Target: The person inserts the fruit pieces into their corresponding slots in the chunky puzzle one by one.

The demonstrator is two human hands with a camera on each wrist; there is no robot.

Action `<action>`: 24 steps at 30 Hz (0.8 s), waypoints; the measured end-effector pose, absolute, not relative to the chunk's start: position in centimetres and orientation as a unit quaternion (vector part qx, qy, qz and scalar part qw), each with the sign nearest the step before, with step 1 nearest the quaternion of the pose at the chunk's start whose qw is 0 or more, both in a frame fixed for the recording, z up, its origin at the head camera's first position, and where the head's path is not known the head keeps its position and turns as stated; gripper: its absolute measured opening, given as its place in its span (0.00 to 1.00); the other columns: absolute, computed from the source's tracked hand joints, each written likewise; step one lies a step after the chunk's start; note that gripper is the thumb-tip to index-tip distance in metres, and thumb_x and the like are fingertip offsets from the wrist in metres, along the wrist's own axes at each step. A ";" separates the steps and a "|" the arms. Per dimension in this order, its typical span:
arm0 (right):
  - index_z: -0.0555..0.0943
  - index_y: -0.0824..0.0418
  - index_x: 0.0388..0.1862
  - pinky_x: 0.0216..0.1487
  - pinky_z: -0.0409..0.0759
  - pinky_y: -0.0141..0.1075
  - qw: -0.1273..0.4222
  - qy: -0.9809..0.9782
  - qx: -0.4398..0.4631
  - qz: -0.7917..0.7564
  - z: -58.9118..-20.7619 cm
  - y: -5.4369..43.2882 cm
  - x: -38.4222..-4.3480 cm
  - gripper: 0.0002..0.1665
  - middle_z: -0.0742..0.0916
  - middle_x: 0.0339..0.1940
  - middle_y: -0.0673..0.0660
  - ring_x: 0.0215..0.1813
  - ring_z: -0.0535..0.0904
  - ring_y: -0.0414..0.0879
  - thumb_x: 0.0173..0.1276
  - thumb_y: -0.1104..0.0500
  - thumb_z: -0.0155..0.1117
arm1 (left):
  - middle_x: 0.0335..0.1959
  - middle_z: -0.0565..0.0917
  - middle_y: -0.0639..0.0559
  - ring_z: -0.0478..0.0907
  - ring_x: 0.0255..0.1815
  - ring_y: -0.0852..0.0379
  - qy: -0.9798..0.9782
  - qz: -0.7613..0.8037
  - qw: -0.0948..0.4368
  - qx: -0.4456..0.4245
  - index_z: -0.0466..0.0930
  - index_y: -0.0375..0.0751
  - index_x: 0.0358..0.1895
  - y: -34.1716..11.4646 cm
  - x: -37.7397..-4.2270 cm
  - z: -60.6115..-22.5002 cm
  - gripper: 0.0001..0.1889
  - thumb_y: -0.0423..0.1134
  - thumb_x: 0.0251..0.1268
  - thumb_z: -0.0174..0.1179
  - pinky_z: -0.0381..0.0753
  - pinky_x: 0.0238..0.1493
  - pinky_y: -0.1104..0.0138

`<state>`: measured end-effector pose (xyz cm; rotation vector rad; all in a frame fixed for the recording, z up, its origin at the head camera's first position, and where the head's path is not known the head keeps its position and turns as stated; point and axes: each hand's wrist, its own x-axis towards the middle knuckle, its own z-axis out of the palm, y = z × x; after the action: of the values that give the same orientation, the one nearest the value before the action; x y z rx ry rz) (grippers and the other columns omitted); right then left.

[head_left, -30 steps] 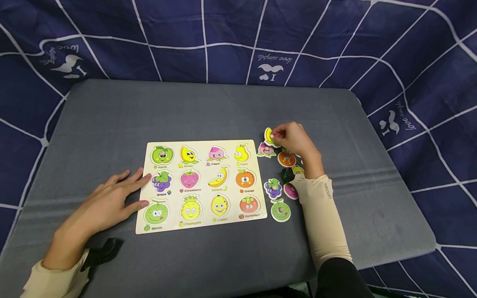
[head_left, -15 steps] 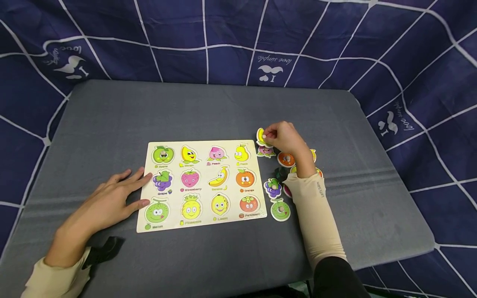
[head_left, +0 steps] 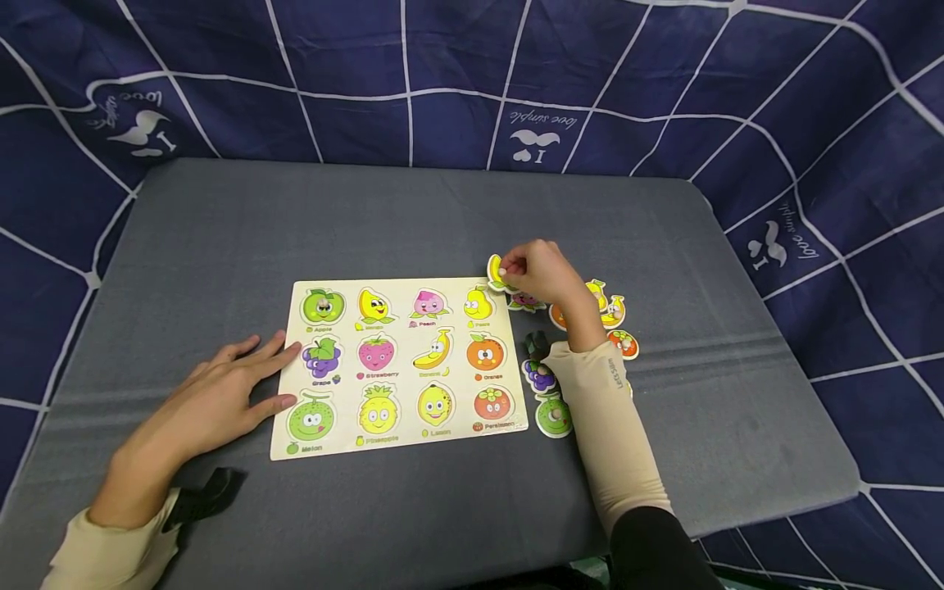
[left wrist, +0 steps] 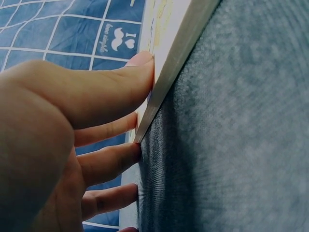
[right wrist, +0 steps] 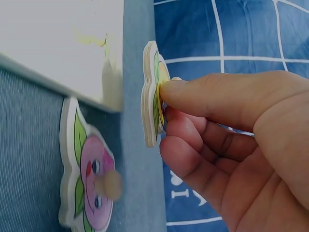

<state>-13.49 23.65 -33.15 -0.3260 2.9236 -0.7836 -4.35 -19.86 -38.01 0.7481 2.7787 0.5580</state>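
My right hand [head_left: 542, 272] pinches a yellow mango puzzle piece [head_left: 495, 271] between thumb and fingers. The piece is raised just past the top right corner of the pale fruit puzzle board [head_left: 406, 410]. In the right wrist view the mango piece [right wrist: 151, 101] stands on edge, its green leaf showing beside the thumb. A pink peach piece [right wrist: 94, 179] with a round knob lies below it, next to the board. My left hand [head_left: 210, 401] rests at the board's left side, fingers spread and extended. In the left wrist view its thumb [left wrist: 116, 89] presses on the board's edge.
Right of the board lie more knobbed pieces, among them grapes [head_left: 540, 377], a melon [head_left: 553, 418], a banana [head_left: 614, 311] and a persimmon [head_left: 624, 344]. My right forearm partly covers this cluster. A grey cloth-covered table [head_left: 413, 221] lies beneath, with a blue checked curtain [head_left: 354, 49] behind.
My right hand has moved left with the mango piece, from above the loose pieces to the board's top right corner. The left hand has stayed in place.
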 end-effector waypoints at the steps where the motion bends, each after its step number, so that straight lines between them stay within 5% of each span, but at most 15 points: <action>1: 0.86 0.65 0.35 0.35 0.76 0.36 0.050 0.959 -0.109 -0.257 -33.1 23.5 -13.5 0.04 0.84 0.27 0.55 0.30 0.77 0.46 0.65 0.65 0.66 | 0.72 0.63 0.30 0.57 0.68 0.23 0.943 0.190 0.105 0.254 0.66 0.40 0.73 -19.9 -4.4 -38.0 0.40 0.48 0.58 0.71 0.57 0.57 0.30; 24: 0.86 0.64 0.34 0.35 0.74 0.33 0.058 0.950 -0.152 -0.265 -33.4 19.2 -14.3 0.03 0.83 0.25 0.53 0.30 0.76 0.44 0.64 0.66 0.66 | 0.72 0.64 0.31 0.58 0.68 0.23 0.941 0.190 0.107 0.258 0.66 0.41 0.73 -19.9 -4.3 -37.8 0.40 0.50 0.60 0.70 0.57 0.57 0.30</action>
<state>-14.30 19.16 -33.39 -0.4615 2.8799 -0.8028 -4.33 -19.94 -37.80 0.7600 2.7710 0.5601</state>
